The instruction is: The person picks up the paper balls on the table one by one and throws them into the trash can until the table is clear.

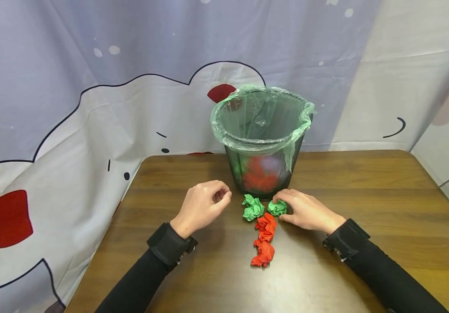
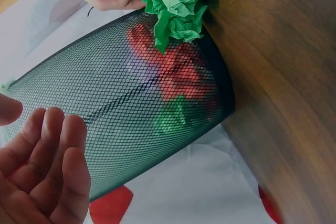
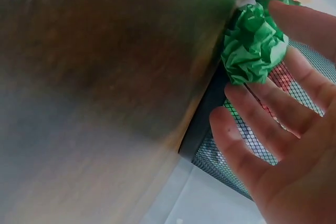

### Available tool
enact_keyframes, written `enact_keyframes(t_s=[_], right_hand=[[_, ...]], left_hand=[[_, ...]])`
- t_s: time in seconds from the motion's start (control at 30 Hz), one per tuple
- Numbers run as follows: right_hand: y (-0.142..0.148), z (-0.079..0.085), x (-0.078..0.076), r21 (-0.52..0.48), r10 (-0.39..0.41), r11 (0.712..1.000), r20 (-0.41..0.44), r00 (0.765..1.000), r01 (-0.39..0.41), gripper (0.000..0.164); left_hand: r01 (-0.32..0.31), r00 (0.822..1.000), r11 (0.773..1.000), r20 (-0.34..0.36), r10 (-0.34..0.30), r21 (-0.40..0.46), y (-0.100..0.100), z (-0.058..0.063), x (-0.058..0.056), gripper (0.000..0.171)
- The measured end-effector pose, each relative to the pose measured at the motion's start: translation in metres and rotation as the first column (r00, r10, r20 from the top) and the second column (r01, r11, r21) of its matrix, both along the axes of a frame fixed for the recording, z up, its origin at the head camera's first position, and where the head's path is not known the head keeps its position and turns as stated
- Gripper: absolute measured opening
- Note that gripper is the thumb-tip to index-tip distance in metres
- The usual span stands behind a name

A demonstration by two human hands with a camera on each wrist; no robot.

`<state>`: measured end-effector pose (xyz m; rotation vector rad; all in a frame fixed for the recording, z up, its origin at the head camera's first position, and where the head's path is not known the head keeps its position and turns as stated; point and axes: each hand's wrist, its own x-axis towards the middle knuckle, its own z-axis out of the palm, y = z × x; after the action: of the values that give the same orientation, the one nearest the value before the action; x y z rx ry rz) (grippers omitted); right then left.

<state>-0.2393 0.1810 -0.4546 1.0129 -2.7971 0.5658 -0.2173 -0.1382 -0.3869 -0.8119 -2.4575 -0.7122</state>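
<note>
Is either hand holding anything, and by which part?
The left hand holds nothing. The right hand is around the sides of the rightmost green paper ball; whether it grips can't be told.

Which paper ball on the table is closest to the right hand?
The rightmost green ball, between thumb and fingers of the right hand. The other green ball is farther left, and both red balls are farther from that hand.

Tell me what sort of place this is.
Probably an indoor recording corner: a wooden table stands before a cartoon-printed cloth backdrop, with a lined mesh bin on top.
</note>
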Motion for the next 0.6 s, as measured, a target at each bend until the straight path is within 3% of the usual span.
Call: enact_keyframes(t_s=[0.3,0.6], right_hand=[[-0.0015,-0.0046,-0.0032,0.04,-0.055,0.998,-0.023,0.998,0.055,0.035],[0.0065,0.0025,0.0022,0.067,-0.044,0.997,0.023,0.999,0.043,0.03]], left_hand=[[-0.002,1.0,1.0,0.018,0.002,0.001,-0.0006,-0.007,-0.0012,0.011],[0.007,1.0,1.0,0.017,-0.007,0.014,-0.0011,-0.0099,0.0,0.011]])
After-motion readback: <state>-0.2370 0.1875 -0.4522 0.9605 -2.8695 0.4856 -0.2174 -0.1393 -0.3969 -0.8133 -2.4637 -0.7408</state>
